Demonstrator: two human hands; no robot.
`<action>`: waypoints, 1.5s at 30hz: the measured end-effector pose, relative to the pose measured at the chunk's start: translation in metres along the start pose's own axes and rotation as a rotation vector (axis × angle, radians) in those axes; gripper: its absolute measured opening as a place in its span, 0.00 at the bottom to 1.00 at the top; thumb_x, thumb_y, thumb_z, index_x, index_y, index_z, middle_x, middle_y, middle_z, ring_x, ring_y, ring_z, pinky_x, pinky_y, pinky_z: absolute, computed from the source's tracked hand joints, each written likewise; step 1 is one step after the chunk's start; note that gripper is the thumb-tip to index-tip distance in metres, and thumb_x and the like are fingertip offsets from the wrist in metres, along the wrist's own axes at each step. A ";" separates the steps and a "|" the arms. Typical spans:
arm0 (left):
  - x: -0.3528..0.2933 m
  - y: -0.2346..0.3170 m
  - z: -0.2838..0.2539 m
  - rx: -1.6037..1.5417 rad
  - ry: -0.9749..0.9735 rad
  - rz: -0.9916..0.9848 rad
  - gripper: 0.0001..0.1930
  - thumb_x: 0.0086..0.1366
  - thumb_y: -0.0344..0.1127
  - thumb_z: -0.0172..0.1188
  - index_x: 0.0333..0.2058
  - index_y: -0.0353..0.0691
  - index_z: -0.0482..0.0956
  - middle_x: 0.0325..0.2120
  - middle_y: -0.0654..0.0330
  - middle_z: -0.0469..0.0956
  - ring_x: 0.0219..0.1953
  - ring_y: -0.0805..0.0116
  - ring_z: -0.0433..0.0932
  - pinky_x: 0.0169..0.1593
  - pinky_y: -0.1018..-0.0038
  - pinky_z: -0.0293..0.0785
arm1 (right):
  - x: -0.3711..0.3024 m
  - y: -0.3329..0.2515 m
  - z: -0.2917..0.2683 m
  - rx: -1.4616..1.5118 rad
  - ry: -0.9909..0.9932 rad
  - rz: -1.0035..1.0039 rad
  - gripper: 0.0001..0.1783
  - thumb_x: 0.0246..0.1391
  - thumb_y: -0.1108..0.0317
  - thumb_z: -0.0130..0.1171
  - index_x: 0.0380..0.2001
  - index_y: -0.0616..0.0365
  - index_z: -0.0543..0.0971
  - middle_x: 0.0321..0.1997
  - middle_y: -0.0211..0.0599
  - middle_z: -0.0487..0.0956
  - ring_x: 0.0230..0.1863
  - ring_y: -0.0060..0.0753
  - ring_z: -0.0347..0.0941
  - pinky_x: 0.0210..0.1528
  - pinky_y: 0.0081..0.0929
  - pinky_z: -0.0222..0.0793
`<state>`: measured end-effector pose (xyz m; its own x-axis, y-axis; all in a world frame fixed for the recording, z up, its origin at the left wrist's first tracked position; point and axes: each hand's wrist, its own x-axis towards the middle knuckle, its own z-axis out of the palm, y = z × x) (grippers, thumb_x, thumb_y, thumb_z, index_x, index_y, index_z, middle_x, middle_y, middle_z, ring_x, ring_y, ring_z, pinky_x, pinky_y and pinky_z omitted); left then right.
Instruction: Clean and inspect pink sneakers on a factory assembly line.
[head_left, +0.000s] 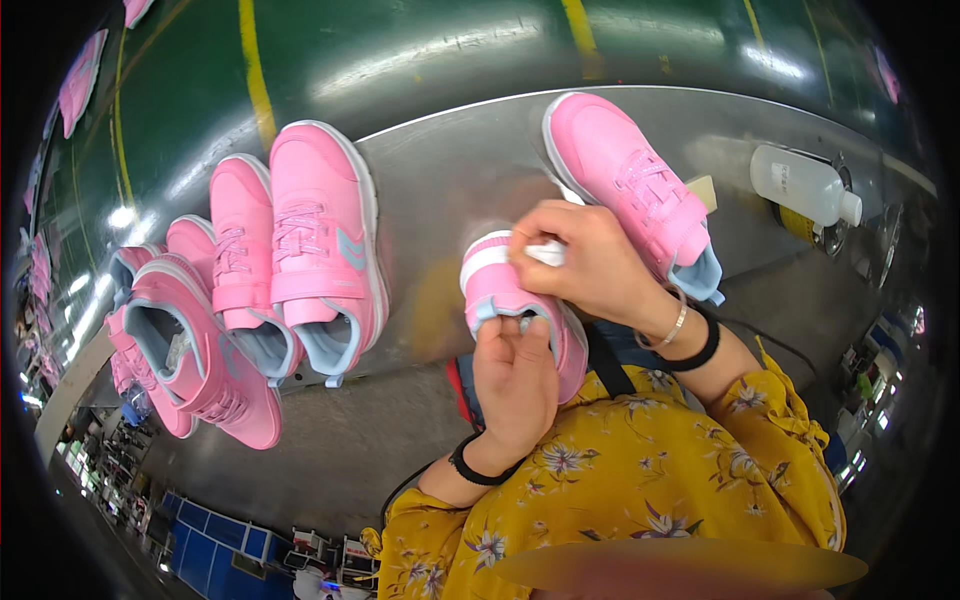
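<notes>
A pink child's sneaker (573, 352) with a white sole is held close to my body, its heel facing away from me. My left hand (515, 385) grips it at the pale blue-lined opening, fingertips tucked inside. Against the white sole edge near the heel, my right hand (590, 262) pinches a small white wad (547, 253), whose exact kind I cannot make out. Just beyond my right hand, another pink sneaker (635, 175) lies on the metal table with its toe pointing away.
Several pink sneakers (322, 225) stand along the left side of the grey metal table (440, 170). A white plastic bottle (800, 185) lies on its side at the right. A green surface with yellow lines (255, 70) stretches beyond the far edge.
</notes>
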<state>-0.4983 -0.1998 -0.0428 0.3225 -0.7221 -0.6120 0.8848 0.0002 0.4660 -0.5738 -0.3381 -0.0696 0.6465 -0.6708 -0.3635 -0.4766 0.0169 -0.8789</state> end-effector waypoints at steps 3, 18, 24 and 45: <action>0.002 0.004 0.003 0.020 0.051 -0.028 0.13 0.71 0.26 0.54 0.53 0.33 0.70 0.45 0.62 0.74 0.49 0.75 0.72 0.58 0.74 0.66 | 0.005 -0.005 0.003 0.057 -0.011 0.020 0.06 0.47 0.75 0.66 0.32 0.62 0.81 0.30 0.34 0.80 0.33 0.23 0.76 0.38 0.23 0.72; 0.000 0.018 0.001 -0.020 0.070 -0.034 0.08 0.71 0.25 0.53 0.47 0.33 0.70 0.40 0.61 0.74 0.45 0.75 0.72 0.55 0.75 0.68 | -0.024 0.014 0.023 -0.021 0.295 -0.389 0.06 0.51 0.76 0.63 0.34 0.60 0.81 0.35 0.41 0.79 0.36 0.42 0.78 0.40 0.33 0.75; 0.002 0.014 0.002 -0.018 0.067 -0.024 0.09 0.71 0.24 0.52 0.48 0.33 0.69 0.41 0.61 0.74 0.45 0.75 0.72 0.54 0.76 0.67 | -0.034 0.027 0.024 -0.205 0.344 -0.429 0.07 0.49 0.78 0.63 0.34 0.60 0.81 0.32 0.39 0.75 0.32 0.42 0.75 0.35 0.34 0.73; 0.005 0.015 0.000 0.031 0.040 -0.049 0.13 0.70 0.25 0.54 0.51 0.32 0.69 0.42 0.62 0.74 0.47 0.75 0.72 0.56 0.76 0.66 | -0.027 0.034 0.026 -0.115 0.355 -0.454 0.07 0.48 0.78 0.64 0.33 0.59 0.82 0.27 0.38 0.71 0.26 0.38 0.71 0.28 0.32 0.68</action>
<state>-0.4833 -0.2031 -0.0387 0.2924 -0.6925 -0.6596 0.8893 -0.0568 0.4538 -0.5918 -0.3002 -0.0980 0.5713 -0.7996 0.1849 -0.2727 -0.3974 -0.8762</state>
